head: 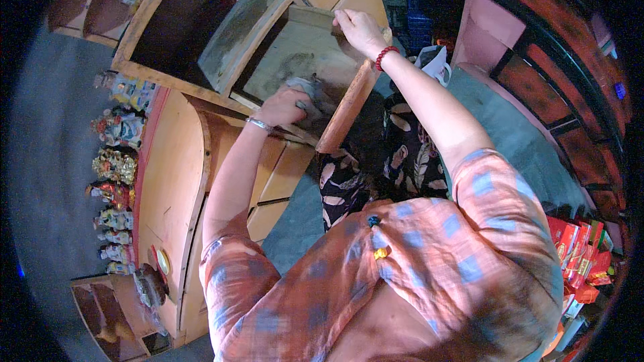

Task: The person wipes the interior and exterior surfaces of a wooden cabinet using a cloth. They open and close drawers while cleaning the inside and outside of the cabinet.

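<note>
In front of me a wooden drawer (322, 50) is pulled out of a wooden cabinet (176, 78). My left hand (286, 105), with a silver bracelet at the wrist, is down inside it. A pale, crumpled cloth (300, 84) shows under its fingers, against the drawer's bottom; dark smudges mark the surface around it. My right hand (359, 31), wearing a red bead bracelet (386, 57), has its fingers curled over the drawer's side wall at the far right. The thick front panel (347, 105) of the drawer faces my legs.
Several painted figurines (118, 163) line the cabinet's back edge at left. A dish (162, 261) and a dark pot-like object (149, 286) sit on the cabinet top. A white bag (432, 63) is beyond my right forearm. Red boxes (578, 251) are piled at right, below a dark-edged wooden cabinet (548, 85).
</note>
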Tool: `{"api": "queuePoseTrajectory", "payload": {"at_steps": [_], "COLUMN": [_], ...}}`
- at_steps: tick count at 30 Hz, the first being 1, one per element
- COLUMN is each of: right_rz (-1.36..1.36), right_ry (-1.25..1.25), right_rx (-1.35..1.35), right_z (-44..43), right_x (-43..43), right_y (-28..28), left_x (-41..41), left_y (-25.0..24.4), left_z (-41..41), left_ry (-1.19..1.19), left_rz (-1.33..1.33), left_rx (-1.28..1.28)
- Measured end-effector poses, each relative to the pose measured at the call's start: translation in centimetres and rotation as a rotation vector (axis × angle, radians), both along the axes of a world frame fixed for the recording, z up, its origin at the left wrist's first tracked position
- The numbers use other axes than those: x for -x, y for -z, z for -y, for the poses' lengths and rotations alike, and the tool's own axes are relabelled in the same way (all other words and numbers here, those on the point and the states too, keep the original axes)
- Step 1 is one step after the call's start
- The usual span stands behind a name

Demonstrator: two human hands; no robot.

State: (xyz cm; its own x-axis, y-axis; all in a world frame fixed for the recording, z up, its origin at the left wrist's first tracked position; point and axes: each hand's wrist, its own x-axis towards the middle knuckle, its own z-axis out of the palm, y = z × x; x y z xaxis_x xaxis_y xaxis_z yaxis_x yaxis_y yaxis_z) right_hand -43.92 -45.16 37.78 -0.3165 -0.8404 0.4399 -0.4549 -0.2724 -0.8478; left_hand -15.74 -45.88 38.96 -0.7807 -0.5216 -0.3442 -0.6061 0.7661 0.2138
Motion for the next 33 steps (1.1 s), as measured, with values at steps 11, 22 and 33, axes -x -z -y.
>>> {"api": "queuePoseTrajectory", "payload": {"at_steps": [11, 22, 33], "right_rz": [-0.123, -0.055, -0.369], "right_ry": [-0.016, -0.080, -0.136], "right_rx": [-0.035, 0.022, 0.067], "right_z": [0.7, -0.4, -1.1], "right_x": [-0.1, 0.2, -0.8], "right_y": [0.5, 0.7, 0.5], "left_x": [3.3, -2.2, -5.8], "left_y": [2.8, -3.7, 1.4], "left_z": [3.6, -5.4, -9.4], "left_ry": [-0.524, -0.546, -0.784], "left_rz": [-0.097, -0.839, -0.943], "left_rx": [0.180, 0.613, 0.495]}}
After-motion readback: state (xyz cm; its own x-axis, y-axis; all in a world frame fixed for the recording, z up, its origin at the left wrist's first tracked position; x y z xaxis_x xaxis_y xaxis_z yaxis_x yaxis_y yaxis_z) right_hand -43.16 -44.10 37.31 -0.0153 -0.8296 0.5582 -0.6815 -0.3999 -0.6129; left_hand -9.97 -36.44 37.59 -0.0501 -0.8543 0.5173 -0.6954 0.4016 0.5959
